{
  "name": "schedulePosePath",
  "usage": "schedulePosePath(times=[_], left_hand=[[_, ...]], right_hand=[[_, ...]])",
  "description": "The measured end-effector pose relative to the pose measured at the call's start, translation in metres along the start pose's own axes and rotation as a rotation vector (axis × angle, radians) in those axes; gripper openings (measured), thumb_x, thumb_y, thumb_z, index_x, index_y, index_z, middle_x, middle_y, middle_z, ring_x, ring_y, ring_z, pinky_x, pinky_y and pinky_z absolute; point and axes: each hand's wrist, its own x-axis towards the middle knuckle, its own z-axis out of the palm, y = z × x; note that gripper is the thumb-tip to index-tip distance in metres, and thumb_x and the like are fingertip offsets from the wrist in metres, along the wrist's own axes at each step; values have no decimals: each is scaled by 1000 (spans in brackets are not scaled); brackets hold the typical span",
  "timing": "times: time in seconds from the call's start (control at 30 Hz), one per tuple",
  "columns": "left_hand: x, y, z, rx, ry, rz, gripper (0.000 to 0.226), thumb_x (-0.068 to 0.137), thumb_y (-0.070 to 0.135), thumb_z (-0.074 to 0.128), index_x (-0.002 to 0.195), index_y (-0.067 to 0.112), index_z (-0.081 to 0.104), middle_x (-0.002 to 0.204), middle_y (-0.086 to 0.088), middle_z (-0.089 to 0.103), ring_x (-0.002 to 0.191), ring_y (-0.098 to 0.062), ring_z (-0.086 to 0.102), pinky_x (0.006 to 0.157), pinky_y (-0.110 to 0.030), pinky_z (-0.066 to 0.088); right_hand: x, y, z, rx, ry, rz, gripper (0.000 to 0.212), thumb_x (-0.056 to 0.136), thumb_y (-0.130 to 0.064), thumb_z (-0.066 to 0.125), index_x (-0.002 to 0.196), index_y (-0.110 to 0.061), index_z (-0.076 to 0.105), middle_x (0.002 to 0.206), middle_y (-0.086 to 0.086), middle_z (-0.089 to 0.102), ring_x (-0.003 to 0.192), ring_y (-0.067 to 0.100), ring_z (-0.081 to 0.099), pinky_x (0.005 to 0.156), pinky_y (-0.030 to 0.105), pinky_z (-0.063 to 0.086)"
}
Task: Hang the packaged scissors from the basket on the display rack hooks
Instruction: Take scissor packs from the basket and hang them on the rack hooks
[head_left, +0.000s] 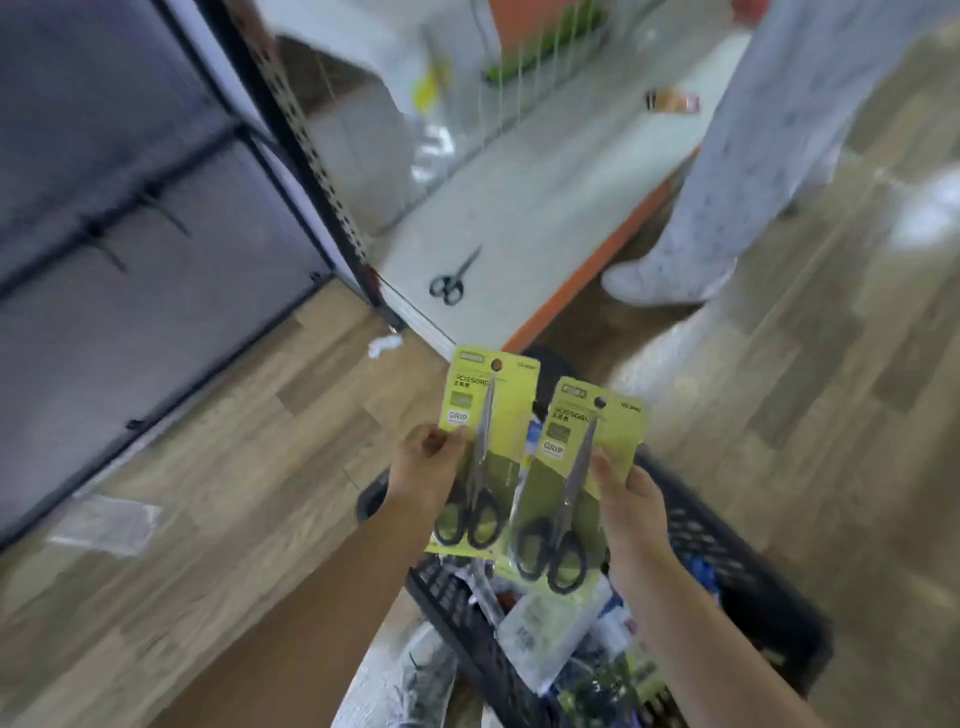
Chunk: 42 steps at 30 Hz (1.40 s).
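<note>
I hold two packs of black-handled scissors on yellow-green cards above a black plastic basket (727, 566). My left hand (423, 470) pinches the left pack (498, 410) at its left edge. My right hand (626, 504) grips the right pack (597, 447) at its right edge. Each card has a hang hole at the top. The basket holds several more packaged goods. The display rack (306, 140) with its slotted upright stands at the upper left; I see no hooks clearly.
A loose pair of black scissors (451, 280) lies on the rack's white base shelf (524, 208), which has an orange front edge. Another person's leg and foot (691, 249) stand right of the shelf. A grey panel (104, 208) fills the left. The floor is wood-patterned.
</note>
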Motion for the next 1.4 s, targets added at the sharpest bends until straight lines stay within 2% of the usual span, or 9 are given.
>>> schedulePosePath(times=[0.1,0.27,0.37,0.47,0.57,0.73,1.0,1.2,1.4], left_hand=[[-60,82,-57,-141,92,40,31,91,24,60,67,10,45,58,-2,43,34,-1,41,34,-8,29],[-176,230,-178,-270,251,268,32,90,19,61,63,13,46,58,-1,45,46,-7,44,36,-10,31],[-259,303,-252,-336,372,410,28,91,17,61,66,12,49,61,-3,48,45,-2,47,42,-13,37],[-339,353,-320,-408,475,533,25,90,19,62,67,15,51,65,-3,53,63,-17,50,56,-23,43],[-412,373,-371,-461,586,624,26,90,20,62,67,17,50,64,0,51,60,-16,49,58,-25,43],[-486,344,-422,-559,701,663,26,89,24,63,68,17,50,66,-3,51,65,-20,50,69,-35,46],[-489,242,-440,-677,860,445,22,91,25,61,78,11,50,66,-3,42,57,-15,37,54,-25,32],[-480,211,-469,-776,924,371,24,92,26,58,77,10,48,65,-2,38,59,-14,31,56,-24,28],[-467,224,-528,-791,961,423,26,92,26,58,74,11,46,61,-1,33,55,-14,27,51,-23,25]], right_hand=[[-68,-91,-7,-8,-93,-175,14,94,-26,56,91,-13,62,89,3,63,73,11,55,68,28,40],[-213,-263,-5,76,-305,-492,14,93,-19,57,80,-15,60,91,9,65,79,18,57,74,27,40],[-312,-348,-9,78,-417,-693,11,92,-23,57,87,-15,62,92,6,66,82,18,60,72,26,44],[-410,-411,-20,107,-488,-918,11,93,-23,55,99,-17,62,89,-2,63,81,14,59,66,16,45],[-498,-447,-34,119,-555,-1012,12,94,-30,52,97,-19,50,85,-4,53,75,12,50,60,23,37],[-582,-445,-27,138,-729,-1120,31,93,-34,53,113,-10,56,95,-1,55,82,15,50,59,22,35],[-603,-354,21,-79,-962,-960,42,97,-30,49,132,-6,44,117,0,50,120,22,45,91,30,35],[-599,-322,75,-186,-1014,-893,12,96,-27,50,101,-17,54,115,5,60,91,17,51,84,32,38],[-631,-344,127,-232,-1015,-974,42,95,-35,49,129,-10,51,130,5,54,118,22,50,93,34,38]])
